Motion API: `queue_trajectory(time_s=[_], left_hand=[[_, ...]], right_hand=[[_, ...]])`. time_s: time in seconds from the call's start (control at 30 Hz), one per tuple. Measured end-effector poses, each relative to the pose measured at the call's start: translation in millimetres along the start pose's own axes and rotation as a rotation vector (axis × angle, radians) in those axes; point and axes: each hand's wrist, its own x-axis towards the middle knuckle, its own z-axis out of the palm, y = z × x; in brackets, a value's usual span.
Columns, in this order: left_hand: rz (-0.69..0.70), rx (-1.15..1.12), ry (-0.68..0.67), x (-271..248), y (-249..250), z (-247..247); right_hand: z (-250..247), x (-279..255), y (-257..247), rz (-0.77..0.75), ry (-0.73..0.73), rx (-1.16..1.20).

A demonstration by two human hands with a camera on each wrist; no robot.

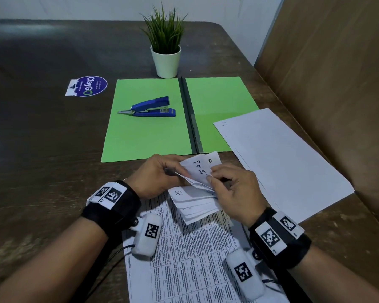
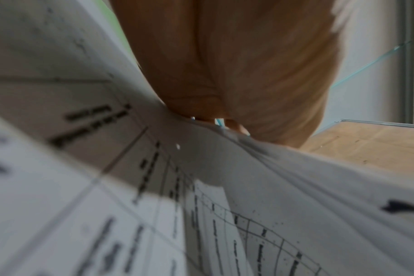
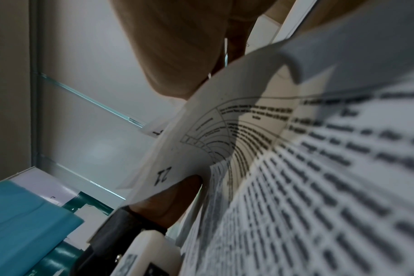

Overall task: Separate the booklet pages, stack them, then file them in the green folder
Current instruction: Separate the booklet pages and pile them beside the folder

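The booklet (image 1: pixel 190 259) of printed pages lies at the near table edge, its top corner (image 1: pixel 202 169) folded back and fanned, with handwritten numbers on the leaves. My left hand (image 1: pixel 160 173) pinches that corner from the left; my right hand (image 1: pixel 230 189) pinches the leaves from the right. In the wrist views the booklet pages (image 2: pixel 296 196) and printed pages (image 3: pixel 319 186) fill the picture, with a thumb (image 3: pixel 175 201) under them. The green folder (image 1: pixel 147 127) lies open just beyond my hands. A stack of white sheets (image 1: pixel 282 162) sits to the right.
A blue stapler (image 1: pixel 151 107) rests on the folder's left flap. A potted plant (image 1: pixel 166 51) stands behind the folder. A round purple sticker (image 1: pixel 90 86) lies at the left. A brown panel (image 1: pixel 337 84) bounds the dark wooden table (image 1: pixel 42 138) on the right.
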Motion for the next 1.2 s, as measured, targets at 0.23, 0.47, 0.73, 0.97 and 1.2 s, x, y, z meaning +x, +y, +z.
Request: queue_trajectory(time_s=[0.23, 0.47, 0.73, 0.97, 1.2], left_hand=[[-0.012, 0.036, 0.044, 1.7, -0.7, 1.1], [-0.005, 0.076, 0.099, 2.5, -0.8, 5.4], [0.012, 0.146, 0.053, 1.6, -0.9, 5.4], [0.019, 0.178, 0.076, 1.6, 2.1, 7.4], [-0.031, 0.142, 0.091, 0.4, 3.4, 7.4]], right_hand=[[3.7, -0.1, 8.1, 0.092, 0.089, 0.125], [0.0, 3.2, -1.3, 0.119, -0.066, 0.160], [1.9, 2.2, 3.6, 0.286, -0.122, 0.204], [4.2, 3.7, 5.9, 0.342, 0.016, 0.247], [1.0, 1.2, 2.6, 0.248, -0.058, 0.116]])
